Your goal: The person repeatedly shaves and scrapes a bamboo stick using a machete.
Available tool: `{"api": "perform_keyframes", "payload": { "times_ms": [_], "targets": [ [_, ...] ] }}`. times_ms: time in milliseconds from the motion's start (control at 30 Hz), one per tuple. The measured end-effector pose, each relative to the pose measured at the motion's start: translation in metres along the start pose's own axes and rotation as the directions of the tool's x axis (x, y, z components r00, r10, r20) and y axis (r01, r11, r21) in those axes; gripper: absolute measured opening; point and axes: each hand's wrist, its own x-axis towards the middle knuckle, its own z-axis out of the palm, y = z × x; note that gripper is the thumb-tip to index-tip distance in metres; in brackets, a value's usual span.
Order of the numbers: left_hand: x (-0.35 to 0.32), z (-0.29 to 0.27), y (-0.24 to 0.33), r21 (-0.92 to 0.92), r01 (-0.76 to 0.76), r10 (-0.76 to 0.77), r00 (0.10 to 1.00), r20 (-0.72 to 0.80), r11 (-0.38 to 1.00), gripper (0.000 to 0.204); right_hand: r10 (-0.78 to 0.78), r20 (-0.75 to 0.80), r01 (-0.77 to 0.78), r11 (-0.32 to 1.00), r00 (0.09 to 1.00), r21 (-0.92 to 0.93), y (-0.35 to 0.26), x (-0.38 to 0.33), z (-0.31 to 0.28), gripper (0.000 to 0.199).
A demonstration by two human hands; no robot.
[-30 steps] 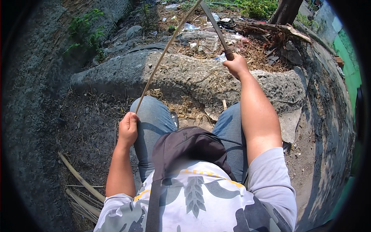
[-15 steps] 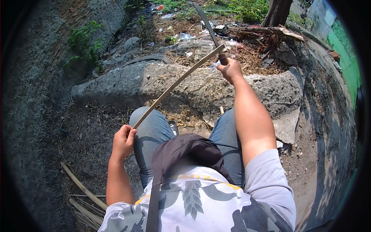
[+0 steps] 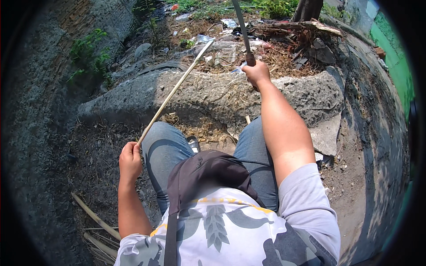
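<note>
My left hand (image 3: 131,160) is closed on the near end of a long, thin wooden strip (image 3: 175,91), pale and perhaps split bamboo. The strip slants up and away to the right, its far tip above the rough stone slab. My right hand (image 3: 257,73) grips the brown handle of a machete (image 3: 243,33), whose long dark blade points up and away; its tip runs past the top of the picture. Blade and strip are apart, with a gap between them.
Across from my knees lies a rough concrete slab (image 3: 213,91). Beyond it are dry grass, litter and a tree trunk (image 3: 307,9). Cut sticks (image 3: 95,217) lie on the ground at lower left. A dark waist bag (image 3: 211,175) rests on my lap. Walls stand on both sides.
The strip has turned, showing a paler side, and its far end has swung left, away from the machete. The machete's blade now stands more upright in my right hand.
</note>
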Motion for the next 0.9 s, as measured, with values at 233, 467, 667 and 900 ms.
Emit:
{"api": "perform_keyframes", "payload": {
  "times_ms": [233, 467, 667, 900],
  "targets": [
    [0.003, 0.015, 0.019, -0.189, 0.138, -0.109, 0.982, 0.156, 0.972, 0.020, -0.440, 0.224, 0.461, 0.886, 0.870, -0.051, -0.053, -0.042, 0.002, 0.026],
    [0.025, 0.026, 0.065, -0.219, 0.062, -0.023, 0.984, 0.178, 0.974, 0.027, -0.631, 0.565, 0.846, 0.436, 0.531, -0.309, -0.092, -0.096, 0.029, 0.017],
    [0.022, 0.045, 0.076, -0.254, 0.025, 0.037, 0.971, 0.236, 0.967, 0.026, -0.300, 0.538, 0.561, 0.711, 0.788, -0.424, -0.075, -0.060, 0.017, 0.027],
    [0.024, 0.051, 0.079, -0.321, 0.060, 0.035, 0.959, 0.280, 0.945, 0.026, -0.298, 0.551, 0.547, 0.752, 0.779, -0.367, -0.066, -0.056, 0.015, 0.030]
  ]
}}
